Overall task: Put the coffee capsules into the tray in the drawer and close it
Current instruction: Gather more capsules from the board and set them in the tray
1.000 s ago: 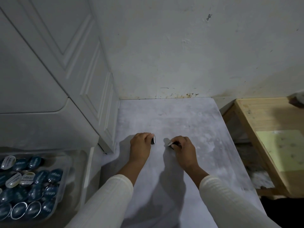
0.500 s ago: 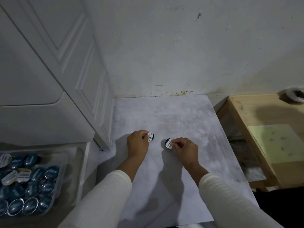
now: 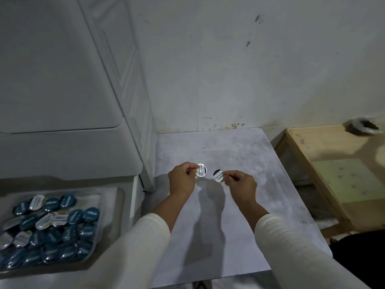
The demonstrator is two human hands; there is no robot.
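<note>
Tray lower left nearly full; left hand pinches capsule, right hand pinches another capsule (last two?); drawer open.

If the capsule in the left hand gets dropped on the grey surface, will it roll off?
Possibly: the capsule looks round and flat-lidded, so on edge it might roll. Probably light, since the left hand pinches it with fingertips. The grey surface looks flat, so it likely settles.
</note>
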